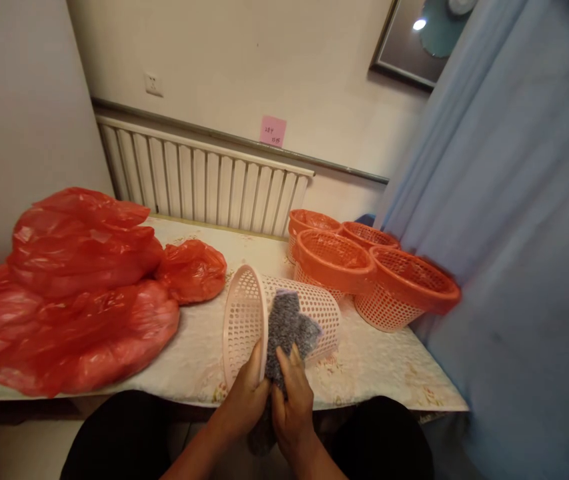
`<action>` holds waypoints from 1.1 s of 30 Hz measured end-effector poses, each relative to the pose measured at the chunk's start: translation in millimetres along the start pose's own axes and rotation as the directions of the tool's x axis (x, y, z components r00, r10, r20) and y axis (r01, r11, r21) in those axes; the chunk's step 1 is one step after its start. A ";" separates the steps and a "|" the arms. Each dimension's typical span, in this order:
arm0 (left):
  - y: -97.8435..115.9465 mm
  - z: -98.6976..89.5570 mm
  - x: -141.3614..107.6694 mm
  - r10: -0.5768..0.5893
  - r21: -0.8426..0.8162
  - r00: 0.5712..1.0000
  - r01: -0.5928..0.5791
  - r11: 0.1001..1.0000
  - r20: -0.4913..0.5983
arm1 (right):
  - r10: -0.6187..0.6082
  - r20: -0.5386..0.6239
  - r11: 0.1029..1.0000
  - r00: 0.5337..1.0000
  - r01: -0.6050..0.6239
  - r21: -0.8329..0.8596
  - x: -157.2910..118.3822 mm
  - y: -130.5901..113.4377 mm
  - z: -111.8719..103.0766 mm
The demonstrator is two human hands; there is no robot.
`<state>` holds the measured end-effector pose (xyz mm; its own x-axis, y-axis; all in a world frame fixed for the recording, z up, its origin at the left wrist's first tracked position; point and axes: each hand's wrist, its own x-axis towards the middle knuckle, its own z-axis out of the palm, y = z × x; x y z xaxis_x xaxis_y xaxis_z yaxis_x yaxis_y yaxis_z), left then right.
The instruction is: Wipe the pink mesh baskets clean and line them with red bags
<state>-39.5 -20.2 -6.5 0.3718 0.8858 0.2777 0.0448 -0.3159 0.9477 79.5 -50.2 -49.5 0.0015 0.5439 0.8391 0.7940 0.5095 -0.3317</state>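
Observation:
A pale pink perforated plastic basket (309, 303) lies on its side near the table's front edge, its mouth facing left. Across its side rests a grey fuzzy cloth (284, 320), and more of the same grey material hangs down between my wrists. My left hand (247, 403) is closed on the cloth just beside the basket's rim; some of its fingers are hidden. Close by on the right, my right hand (294, 400) pinches the cloth, with its fingers bent over it.
Several baskets lined with red bags, including a front one (334, 257) and a right one (404, 293), stand together at the right. Large red plastic bags (84, 293) fill the left. A radiator (204, 177) runs along the wall behind; a blue curtain (514, 267) hangs at right.

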 end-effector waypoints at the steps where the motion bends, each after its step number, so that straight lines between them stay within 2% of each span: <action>1: -3.6 -0.2 -1.4 0.016 0.004 1.000 -0.016 1.000 -0.005 | -0.033 0.014 0.999 0.999 0.033 0.013 9.0 -4.4 -0.8; 5: -35.5 2.1 -13.1 0.082 0.062 0.996 -0.080 0.995 -0.030 | -0.048 0.035 0.999 0.998 0.048 0.002 47.7 -13.5 -4.6; 8: -67.1 7.6 -28.2 0.186 0.107 0.982 -0.186 0.977 0.012 | -0.009 0.080 1.000 0.997 0.010 -0.011 74.0 -16.0 -7.7; 11: -81.7 13.1 -40.3 0.218 0.103 0.976 -0.219 0.970 0.023 | 0.050 0.132 0.999 0.990 -0.049 -0.009 93.0 -16.1 -10.1; 13: -74.7 14.6 -40.9 0.208 0.065 0.977 -0.211 0.975 0.045 | 0.077 0.150 0.997 0.986 -0.077 -0.004 99.0 -15.1 -10.9; 15: -56.3 14.3 -34.2 0.189 0.009 0.980 -0.190 0.982 0.070 | 0.074 0.161 0.997 0.984 -0.076 0.008 99.7 -14.0 -11.4; 19: -13.2 12.9 -11.7 0.087 0.002 0.996 -0.087 0.996 -0.031 | 0.043 0.166 0.999 0.985 -0.047 0.018 95.0 -12.9 -13.5; 23: 4.6 14.1 -2.4 0.017 -0.017 0.995 -0.019 1.000 -0.102 | 0.058 0.189 0.998 0.980 -0.059 0.000 96.0 -0.8 -14.6; 27: 2.1 13.4 -6.7 -0.056 -0.013 0.995 0.055 0.998 -0.082 | 0.122 0.156 0.991 0.980 -0.113 -0.069 101.2 44.3 -14.9; 31: -1.4 10.8 -8.8 -0.068 -0.010 0.995 0.068 0.998 -0.075 | 0.255 0.067 0.961 0.965 -0.246 -0.126 96.4 106.9 -26.6; 33: -1.3 10.1 -8.5 -0.071 -0.014 0.995 0.070 0.997 -0.068 | 0.339 -0.002 0.929 0.941 -0.335 -0.154 86.3 129.6 -36.0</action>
<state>-33.3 -30.8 -11.7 0.3037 0.9271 0.2197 0.0581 -0.2482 0.9670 204.4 38.9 -4.6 0.2715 0.6833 0.6777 0.8312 0.1885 -0.5230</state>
